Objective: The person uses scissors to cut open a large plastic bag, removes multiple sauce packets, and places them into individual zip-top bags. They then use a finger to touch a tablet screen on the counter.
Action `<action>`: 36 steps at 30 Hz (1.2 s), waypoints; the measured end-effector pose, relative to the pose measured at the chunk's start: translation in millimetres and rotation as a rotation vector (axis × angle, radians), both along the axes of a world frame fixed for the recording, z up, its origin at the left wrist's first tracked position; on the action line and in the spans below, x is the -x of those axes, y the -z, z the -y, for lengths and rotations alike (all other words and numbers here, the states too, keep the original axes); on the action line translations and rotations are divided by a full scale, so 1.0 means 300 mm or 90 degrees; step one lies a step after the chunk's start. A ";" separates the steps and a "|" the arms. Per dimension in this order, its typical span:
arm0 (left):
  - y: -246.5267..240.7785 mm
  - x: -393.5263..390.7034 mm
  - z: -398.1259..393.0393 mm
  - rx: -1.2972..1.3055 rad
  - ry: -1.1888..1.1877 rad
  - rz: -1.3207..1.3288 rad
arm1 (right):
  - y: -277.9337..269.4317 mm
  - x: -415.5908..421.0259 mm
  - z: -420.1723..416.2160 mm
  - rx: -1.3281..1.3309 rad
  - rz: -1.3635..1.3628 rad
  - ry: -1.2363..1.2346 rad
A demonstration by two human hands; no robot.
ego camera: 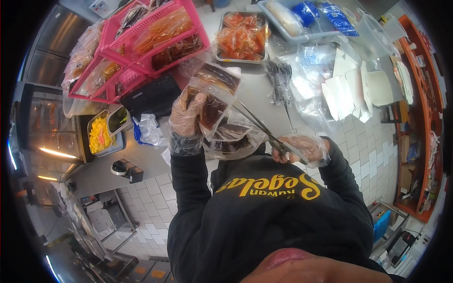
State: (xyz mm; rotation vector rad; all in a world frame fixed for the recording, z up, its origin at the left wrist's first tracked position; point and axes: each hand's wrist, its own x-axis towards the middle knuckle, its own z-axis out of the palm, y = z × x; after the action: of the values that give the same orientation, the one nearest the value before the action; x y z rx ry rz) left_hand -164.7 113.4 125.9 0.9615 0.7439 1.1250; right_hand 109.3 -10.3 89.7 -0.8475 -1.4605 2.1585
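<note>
My left hand, in a clear plastic glove, grips small clear plastic sachets of dark brown sauce. Another sachet stands out above its fingers. My right hand, gloved the same way, holds long metal tongs or scissors; which of the two is unclear. The tool's slim arms point up and left, their tips close to the sachets. Just below them, a clear plastic bag with more dark sachets lies at the counter's edge, against my front.
Pink plastic baskets of bagged food stand at the upper left. A metal tray holds orange-red sachets. Black plastic cutlery and white cartons lie to the right. Yellow food fills a metal container at the left.
</note>
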 end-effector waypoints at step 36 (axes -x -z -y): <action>-0.085 -0.077 0.136 0.032 0.187 -0.142 | -0.072 0.090 0.037 0.001 -0.007 0.168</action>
State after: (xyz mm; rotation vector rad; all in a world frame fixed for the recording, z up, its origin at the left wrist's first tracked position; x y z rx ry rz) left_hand -141.6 72.5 151.3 1.1256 0.7764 0.7475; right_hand 82.2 -21.2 111.2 -0.9682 -1.2635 1.9653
